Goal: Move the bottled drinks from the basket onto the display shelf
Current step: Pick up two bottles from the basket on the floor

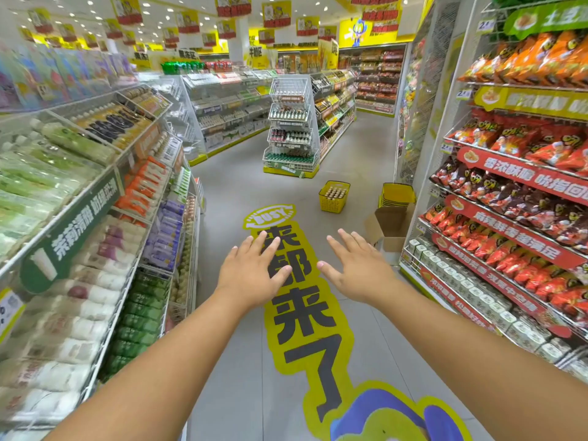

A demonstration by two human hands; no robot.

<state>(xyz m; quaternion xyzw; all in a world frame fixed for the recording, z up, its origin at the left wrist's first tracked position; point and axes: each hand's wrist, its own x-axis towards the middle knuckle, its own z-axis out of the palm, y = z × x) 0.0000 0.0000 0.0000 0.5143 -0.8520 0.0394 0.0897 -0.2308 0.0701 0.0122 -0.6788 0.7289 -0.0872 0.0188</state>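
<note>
**A:** From the head view, what are the hands doing?

**B:** Both are reaching forward, palms down, over the aisle floor. The left hand (254, 272) is spreading its fingers wide and gripping nothing; the right hand (354, 270) is doing the same, splayed and empty.

**A:** And the drinks?

**B:** The bottled drinks (334, 193) are standing upright, packed together in the yellow basket (332, 203), which is sitting on the floor well ahead of the hands, to the right of the aisle's middle. Just beside it on the right, a stack of empty baskets (397, 195) is waiting, with an open cardboard box (389, 226) nearer the camera.

**A:** So the step in hand?

**B:** I'd judge the person is approaching the basket; nothing is being carried. The wire display shelf (291, 128) holding rows of small bottles is standing just beyond it, probably the destination, though I can't be sure.

**A:** How to do it well?

**B:** Walking right up and crouching before reaching, steering left of the box. Then taking bottles by the body, one in each hand, lifting straight up so neighbours aren't tipping.
</note>
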